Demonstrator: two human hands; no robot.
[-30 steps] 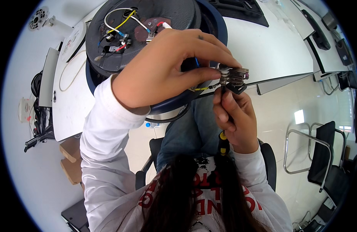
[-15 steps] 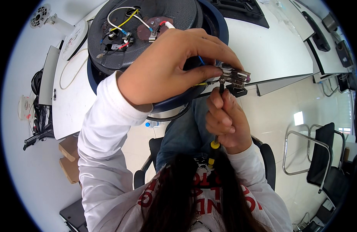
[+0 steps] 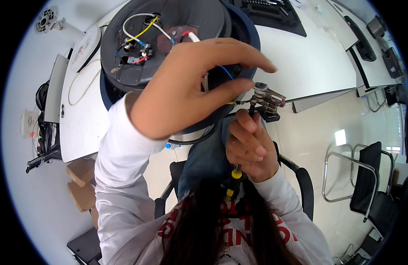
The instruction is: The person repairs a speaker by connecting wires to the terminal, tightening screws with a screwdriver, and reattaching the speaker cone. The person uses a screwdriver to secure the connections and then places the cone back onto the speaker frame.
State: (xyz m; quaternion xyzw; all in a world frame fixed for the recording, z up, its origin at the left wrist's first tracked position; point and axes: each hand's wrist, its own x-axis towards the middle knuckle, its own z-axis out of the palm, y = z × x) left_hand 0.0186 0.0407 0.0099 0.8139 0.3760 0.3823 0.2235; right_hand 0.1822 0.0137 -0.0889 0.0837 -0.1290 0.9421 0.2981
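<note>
While white table [image 3: 312, 66] bears wired base [image 3: 199, 17] | black chair [image 3: 365, 170] on glossy floor [image 3: 303, 137]

The left grip [image 3: 179, 92], blurred at the fingertips, hides part of the dark round appliance [image 3: 142, 76], whose far rim is cut off. The right grip [image 3: 252, 148] partly hides the screwdriver [image 3: 234, 182]. Fittings on the metal piece [image 3: 268, 99] are too small to tell. The far end of the tool tray [image 3: 281, 21] is cut off too.

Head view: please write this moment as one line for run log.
left hand: open beside metal part | right hand: holds screwdriver, pointed at metal part | tray: on table
</note>
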